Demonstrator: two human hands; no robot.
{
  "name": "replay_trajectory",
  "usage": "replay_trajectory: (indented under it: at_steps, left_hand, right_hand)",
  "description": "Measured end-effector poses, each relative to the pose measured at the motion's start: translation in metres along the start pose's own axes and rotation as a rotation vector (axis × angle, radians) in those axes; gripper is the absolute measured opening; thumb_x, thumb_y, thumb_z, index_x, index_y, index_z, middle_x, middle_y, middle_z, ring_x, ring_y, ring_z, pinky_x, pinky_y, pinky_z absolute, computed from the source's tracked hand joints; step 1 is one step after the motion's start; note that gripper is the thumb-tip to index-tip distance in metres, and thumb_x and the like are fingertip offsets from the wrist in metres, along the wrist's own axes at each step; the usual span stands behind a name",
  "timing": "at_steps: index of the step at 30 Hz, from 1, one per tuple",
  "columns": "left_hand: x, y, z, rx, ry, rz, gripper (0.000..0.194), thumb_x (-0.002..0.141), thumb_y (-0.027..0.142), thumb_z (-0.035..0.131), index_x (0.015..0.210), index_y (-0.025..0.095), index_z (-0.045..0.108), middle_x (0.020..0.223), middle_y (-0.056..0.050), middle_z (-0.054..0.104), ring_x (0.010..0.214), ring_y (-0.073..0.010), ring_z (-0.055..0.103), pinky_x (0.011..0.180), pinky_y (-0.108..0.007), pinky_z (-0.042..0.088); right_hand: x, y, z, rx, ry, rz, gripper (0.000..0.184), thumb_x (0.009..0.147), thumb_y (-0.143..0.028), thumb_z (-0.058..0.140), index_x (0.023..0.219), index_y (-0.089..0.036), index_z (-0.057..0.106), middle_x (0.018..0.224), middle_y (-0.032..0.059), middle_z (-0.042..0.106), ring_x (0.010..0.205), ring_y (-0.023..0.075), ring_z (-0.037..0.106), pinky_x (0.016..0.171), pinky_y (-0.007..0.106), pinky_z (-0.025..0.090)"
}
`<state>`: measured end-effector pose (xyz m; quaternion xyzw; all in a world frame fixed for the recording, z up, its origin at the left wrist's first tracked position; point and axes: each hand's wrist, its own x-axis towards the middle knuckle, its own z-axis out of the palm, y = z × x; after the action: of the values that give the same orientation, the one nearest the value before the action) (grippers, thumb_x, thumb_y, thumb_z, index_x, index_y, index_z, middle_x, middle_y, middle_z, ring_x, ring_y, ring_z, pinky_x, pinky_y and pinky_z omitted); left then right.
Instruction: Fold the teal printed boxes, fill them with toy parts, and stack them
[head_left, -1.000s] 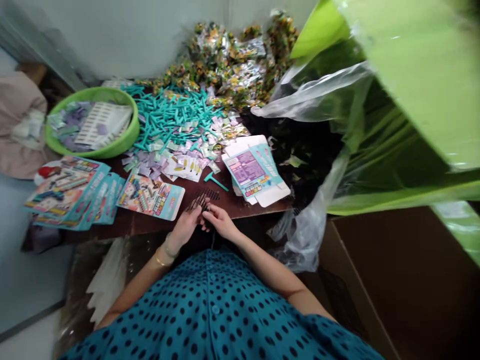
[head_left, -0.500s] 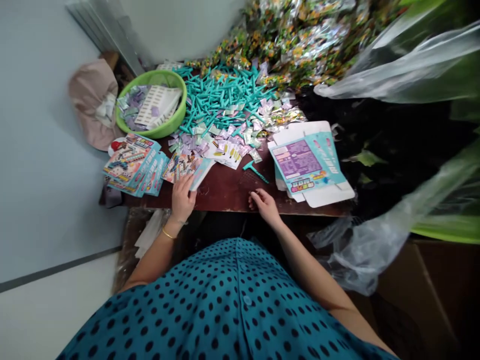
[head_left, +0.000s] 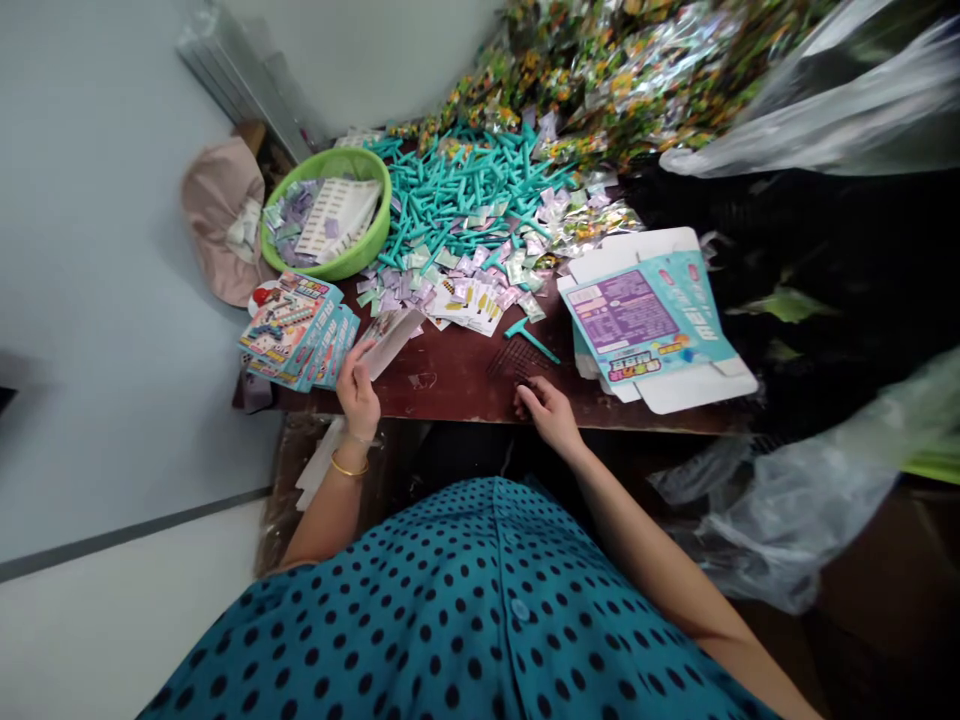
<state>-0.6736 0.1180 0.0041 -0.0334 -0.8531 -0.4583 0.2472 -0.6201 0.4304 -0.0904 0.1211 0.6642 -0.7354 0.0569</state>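
My left hand (head_left: 358, 392) is at the table's front left, its fingers closed around the near end of a small printed box (head_left: 391, 338). The box is tilted, with a pale side toward me. My right hand (head_left: 551, 412) rests at the front edge with curled fingers; what they hold, if anything, is hidden. Just beyond those fingertips lies a dark mesh-like piece (head_left: 519, 358). Past it is a teal T-shaped stick (head_left: 531, 340). Flattened teal-and-purple cartons (head_left: 649, 318) are stacked to the right of my right hand.
Filled printed boxes (head_left: 292, 325) are fanned out at the left. Behind them stands a green basket (head_left: 384, 215) with sachets and sheets. Teal sticks (head_left: 457, 190), small sachets (head_left: 401, 285) and leaflets (head_left: 472, 305) cover the middle back. Shiny packets (head_left: 585, 80) heap behind; clear plastic (head_left: 787, 510) hangs at right.
My left hand has gone from lying on the printed box to gripping and tilting it. My right hand stays curled by the table edge. The whole view has shifted slightly.
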Motion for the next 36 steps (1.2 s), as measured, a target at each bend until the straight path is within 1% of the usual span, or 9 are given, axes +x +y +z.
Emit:
replay_trajectory:
  at_steps: [3,7,11,14,16,22,25,31,36]
  left_hand:
    - [-0.021,-0.009,0.007,0.111,-0.255,0.072,0.050,0.103,0.053,0.042,0.130,0.020,0.067,0.138,-0.016,0.065,0.135,-0.0299,0.055,0.119,-0.048,0.034]
    - [-0.054,-0.012,0.021,0.126,-0.551,0.041,0.069,0.078,0.059,0.079,0.135,0.021,0.065,0.151,-0.018,0.055,0.149,-0.0402,0.038,0.126,-0.056,0.014]
    - [-0.079,0.010,0.045,-0.309,-0.592,-0.207,0.066,0.083,0.064,0.071,0.132,0.020,0.066,0.143,-0.015,0.062,0.139,-0.0352,0.050,0.122,-0.048,0.031]
    - [-0.081,0.027,0.067,-0.570,-0.447,-0.543,0.048,0.092,0.060,0.061,0.116,0.020,0.072,0.122,-0.012,0.073,0.115,-0.0281,0.066,0.105,-0.041,0.049]
    - [-0.072,0.033,0.077,-0.709,-0.339,-0.645,0.042,0.093,0.056,0.062,0.110,0.020,0.072,0.114,-0.011,0.074,0.108,-0.0251,0.068,0.097,-0.038,0.053]
    - [-0.038,0.027,0.074,-0.835,-0.327,-0.722,0.042,0.086,0.055,0.071,0.097,0.015,0.068,0.097,-0.010,0.076,0.083,-0.0196,0.072,0.071,-0.030,0.055]
    - [-0.043,0.030,0.073,-0.807,-0.422,-0.806,0.042,0.084,0.053,0.074,0.097,0.015,0.066,0.096,-0.010,0.076,0.076,-0.0175,0.070,0.064,-0.027,0.053]
    - [-0.081,0.053,0.093,-0.834,-0.743,-0.958,0.040,0.082,0.045,0.078,0.102,0.014,0.061,0.106,-0.014,0.075,0.075,-0.0157,0.068,0.061,-0.025,0.048]
    - [-0.081,0.054,0.121,-0.880,-0.722,-1.028,0.038,0.080,0.038,0.079,0.100,0.015,0.056,0.109,-0.015,0.075,0.066,-0.0116,0.065,0.052,-0.021,0.043]
  right_hand:
    - [-0.001,-0.011,0.000,0.132,0.012,0.053,0.047,0.080,-0.065,0.072,0.089,-0.021,0.057,0.074,-0.0024,0.064,0.057,0.0104,0.059,0.053,0.023,0.049]
    - [-0.012,-0.030,0.017,0.231,-0.068,0.095,0.043,0.083,-0.061,0.072,0.092,-0.021,0.057,0.081,-0.0008,0.068,0.062,0.0105,0.063,0.057,0.022,0.051]
    - [-0.028,-0.042,0.059,0.186,-0.350,0.066,0.040,0.089,-0.059,0.067,0.097,-0.020,0.060,0.079,-0.0002,0.068,0.062,0.0124,0.064,0.059,0.025,0.052]
    - [-0.020,-0.047,0.078,0.071,-0.518,-0.008,0.039,0.093,-0.057,0.061,0.098,-0.019,0.064,0.079,0.0006,0.068,0.065,0.0148,0.064,0.062,0.028,0.053]
    - [-0.002,-0.048,0.072,-0.107,-0.460,-0.138,0.037,0.098,-0.054,0.056,0.097,-0.019,0.068,0.084,0.0024,0.070,0.073,0.0172,0.065,0.069,0.030,0.054]
    - [0.072,-0.031,0.008,-0.848,0.209,-0.457,0.025,0.099,-0.027,0.055,0.114,-0.017,0.073,0.128,0.0151,0.067,0.120,0.0305,0.055,0.106,0.048,0.042]
    - [0.101,-0.027,0.002,-1.039,0.182,-0.481,0.028,0.100,-0.024,0.052,0.118,-0.017,0.072,0.138,0.0139,0.063,0.129,0.0314,0.049,0.111,0.049,0.037]
    - [0.156,-0.056,0.038,-1.270,0.086,-0.429,0.043,0.103,-0.015,0.036,0.137,-0.015,0.060,0.152,0.0173,0.050,0.135,0.0329,0.042,0.110,0.048,0.034]
    - [0.186,-0.074,0.039,-1.269,0.095,-0.337,0.043,0.099,-0.007,0.035,0.130,-0.009,0.066,0.129,0.0214,0.064,0.114,0.0310,0.056,0.098,0.042,0.044]
